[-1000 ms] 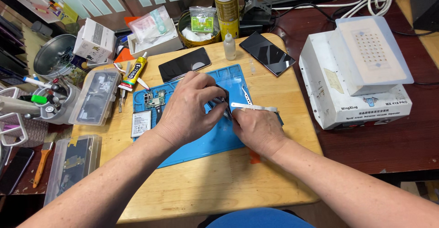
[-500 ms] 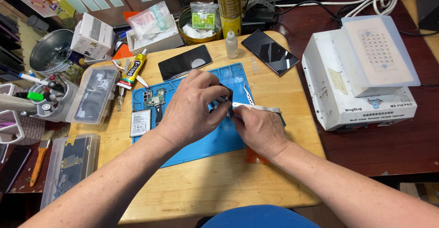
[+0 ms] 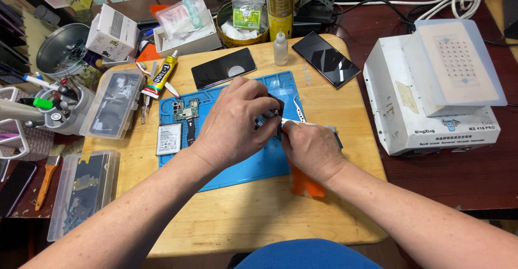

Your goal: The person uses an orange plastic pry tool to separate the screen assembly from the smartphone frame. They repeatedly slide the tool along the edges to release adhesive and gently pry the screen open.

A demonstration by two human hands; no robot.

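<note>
Head view: left hand (image 3: 234, 121) had a closed grip on a small dark part (image 3: 271, 119) over the blue mat (image 3: 245, 166) mid-worktop, right hand (image 3: 312, 149) pinched shut on white tweezers (image 3: 298, 121) touching it.

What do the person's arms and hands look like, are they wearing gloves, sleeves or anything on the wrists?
Both arms are bare from the picture's edge to the fingertips: no sleeves show, and no gloves. The left hand and the right hand carry no ring, watch or wristband that can be seen. Fine hair shows on both forearms. The fingernails are short and unpainted where visible.
</note>
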